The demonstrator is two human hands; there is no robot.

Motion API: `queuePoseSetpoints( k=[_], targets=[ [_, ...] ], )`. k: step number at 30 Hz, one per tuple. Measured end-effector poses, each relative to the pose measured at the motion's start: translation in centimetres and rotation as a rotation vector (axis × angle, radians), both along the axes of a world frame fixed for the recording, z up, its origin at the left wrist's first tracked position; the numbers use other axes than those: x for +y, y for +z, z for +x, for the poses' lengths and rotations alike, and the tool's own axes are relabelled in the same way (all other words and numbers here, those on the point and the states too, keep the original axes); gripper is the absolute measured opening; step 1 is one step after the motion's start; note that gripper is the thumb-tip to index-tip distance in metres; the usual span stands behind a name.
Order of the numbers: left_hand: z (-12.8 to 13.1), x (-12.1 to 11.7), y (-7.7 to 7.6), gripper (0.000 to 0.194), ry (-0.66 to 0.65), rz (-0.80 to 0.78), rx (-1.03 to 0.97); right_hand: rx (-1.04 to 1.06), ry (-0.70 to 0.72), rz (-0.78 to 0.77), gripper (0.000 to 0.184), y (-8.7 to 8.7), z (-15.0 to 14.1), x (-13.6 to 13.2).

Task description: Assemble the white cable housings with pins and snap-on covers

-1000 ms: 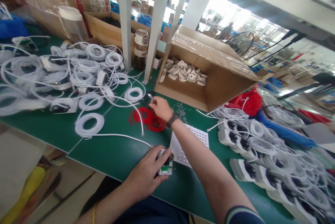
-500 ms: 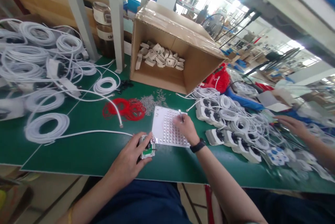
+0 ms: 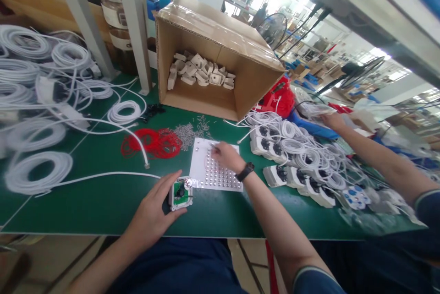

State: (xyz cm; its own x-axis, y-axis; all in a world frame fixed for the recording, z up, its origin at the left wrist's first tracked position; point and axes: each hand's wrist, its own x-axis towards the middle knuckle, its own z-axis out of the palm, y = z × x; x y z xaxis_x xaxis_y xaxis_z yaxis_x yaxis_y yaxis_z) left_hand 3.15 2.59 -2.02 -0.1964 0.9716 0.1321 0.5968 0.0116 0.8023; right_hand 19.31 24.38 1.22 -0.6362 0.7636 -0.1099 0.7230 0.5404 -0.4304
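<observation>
My left hand [image 3: 153, 214] is closed around the edge of a small white housing [image 3: 181, 194] lying on the green table. Inside it sits a green circuit board with a black round part in the middle, and a shiny silver disc is at its upper right corner. A white cable runs leftward from behind my hand. My right hand [image 3: 227, 157], with a dark band at the wrist, is over a white sheet [image 3: 196, 166] covered in rows of silver dome-like dots. Its fingers are pinched near the sheet's upper part, around something thin and dark that I cannot make out.
A cardboard box [image 3: 199, 100] with white plastic pieces stands behind. Left lie coiled white cables [image 3: 39, 172]; red rings [image 3: 151, 143] and loose screws [image 3: 187, 134] lie near the sheet. Right are white housings [image 3: 275, 176] with cables. A co-worker's arm [image 3: 381, 161] reaches in from the right.
My right hand has moved up and left across the sheet. My left index finger has come off the housing, exposing the board. The co-worker's hand has moved farther back and left.
</observation>
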Motion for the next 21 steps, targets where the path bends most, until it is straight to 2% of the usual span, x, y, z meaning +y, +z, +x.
queuePoseSetpoints(
  k=[2, 4, 8, 11, 13, 15, 17, 21],
  targets=[
    [0.0, 0.1, 0.2, 0.071, 0.038, -0.043, -0.145, 0.005, 0.012, 0.029, 0.007, 0.7, 0.0, -0.6],
    [0.1, 0.3, 0.3, 0.074, 0.071, -0.059, -0.295, 0.029, 0.017, 0.065, 0.008, 2.3, 0.0, -1.7],
    [0.2, 0.5, 0.2, 0.076, 0.095, -0.005, -0.491, 0.204, 0.068, 0.146, 0.009, 7.6, -0.1, -5.4],
    [0.1, 0.5, -0.1, 0.073, 0.11, 0.039, -0.53, 0.302, 0.141, 0.106, 0.009, 11.4, -0.3, -8.8],
    [0.0, 0.5, -0.1, 0.069, 0.107, 0.083, -0.478, 0.309, 0.193, 0.012, 0.01, 12.5, -0.5, -11.0],
    [-0.3, 0.5, 0.0, 0.061, 0.092, 0.131, -0.385, 0.3, 0.239, -0.087, 0.011, 12.1, -1.0, -12.9],
    [-0.5, 0.5, 0.2, 0.055, 0.076, 0.174, -0.3, 0.275, 0.269, -0.136, 0.014, 10.7, -1.8, -14.1],
    [-0.7, 0.5, 0.6, 0.054, 0.061, 0.221, -0.258, 0.233, 0.237, -0.114, 0.015, 7.3, -3.4, -14.1]
  ],
)
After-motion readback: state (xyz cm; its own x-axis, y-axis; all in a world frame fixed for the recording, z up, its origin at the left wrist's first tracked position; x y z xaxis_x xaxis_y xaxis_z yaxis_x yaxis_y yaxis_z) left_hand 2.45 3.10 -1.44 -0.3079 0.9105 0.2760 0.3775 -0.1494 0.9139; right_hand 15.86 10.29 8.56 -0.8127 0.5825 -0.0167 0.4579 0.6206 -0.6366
